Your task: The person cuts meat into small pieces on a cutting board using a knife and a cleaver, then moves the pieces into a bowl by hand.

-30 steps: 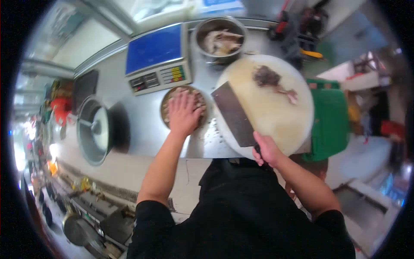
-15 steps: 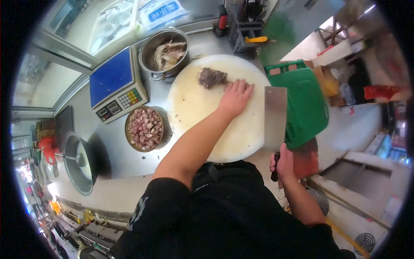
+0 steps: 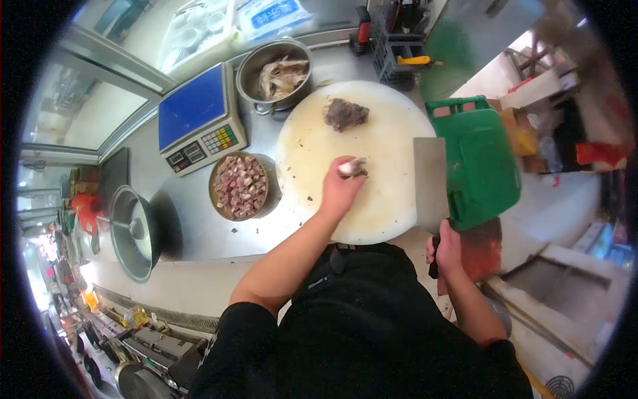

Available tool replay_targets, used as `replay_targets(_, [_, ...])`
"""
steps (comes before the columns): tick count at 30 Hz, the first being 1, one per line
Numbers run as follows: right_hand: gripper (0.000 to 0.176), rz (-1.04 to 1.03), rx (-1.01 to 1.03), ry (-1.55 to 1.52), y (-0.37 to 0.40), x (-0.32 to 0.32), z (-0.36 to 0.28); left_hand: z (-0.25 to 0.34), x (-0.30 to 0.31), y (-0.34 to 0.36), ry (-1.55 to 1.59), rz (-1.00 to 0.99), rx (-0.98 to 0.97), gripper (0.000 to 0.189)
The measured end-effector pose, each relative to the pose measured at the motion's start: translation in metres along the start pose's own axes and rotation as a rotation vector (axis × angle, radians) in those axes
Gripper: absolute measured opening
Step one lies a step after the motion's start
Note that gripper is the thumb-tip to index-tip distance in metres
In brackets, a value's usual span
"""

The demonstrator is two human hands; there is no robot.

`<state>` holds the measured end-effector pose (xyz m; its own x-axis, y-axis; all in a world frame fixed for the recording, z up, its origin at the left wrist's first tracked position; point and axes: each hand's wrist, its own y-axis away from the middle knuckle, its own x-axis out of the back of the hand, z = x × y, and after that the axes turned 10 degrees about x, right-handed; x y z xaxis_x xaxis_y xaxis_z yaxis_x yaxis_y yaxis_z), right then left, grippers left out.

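Observation:
My left hand (image 3: pixel 340 187) is closed around a small piece of meat (image 3: pixel 353 167), pale on one side and dark on the other, above the round white chopping board (image 3: pixel 385 199). A larger dark chunk of meat (image 3: pixel 345 114) lies farther back on the board, apart from both hands. At the board's right edge, my right hand (image 3: pixel 446 249) grips the black handle of a cleaver (image 3: pixel 430 179), whose broad blade points away from me. Left of the board, a round bowl (image 3: pixel 212 193) holds many diced meat cubes (image 3: pixel 240 186).
A metal pot (image 3: pixel 240 83) with bones stands behind the board, beside a blue-topped scale (image 3: pixel 194 110). Right of the board is a green bin (image 3: pixel 482 163). A large basin (image 3: pixel 121 253) with a ladle stands far left. A grey crate (image 3: pixel 392 63) sits at the back.
My left hand has come nearer to me and left, away from the dark chunk, and now holds a small piece. The cleaver stays in my right hand. The whole view has shifted slightly.

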<state>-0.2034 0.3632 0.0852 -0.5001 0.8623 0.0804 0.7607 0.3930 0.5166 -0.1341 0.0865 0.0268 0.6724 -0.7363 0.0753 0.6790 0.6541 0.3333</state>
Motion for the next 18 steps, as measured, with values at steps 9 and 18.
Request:
replay_targets(9, [0.046,-0.412,0.078,0.401,-0.005,-0.037,-0.011,-0.009,0.096,0.023,-0.626,0.159,0.196,0.052])
replay_targets(18, [0.044,-0.576,0.244,0.73,0.01,-0.076,-0.04,-0.021,0.087,0.038,-0.886,0.195,-0.105,0.038])
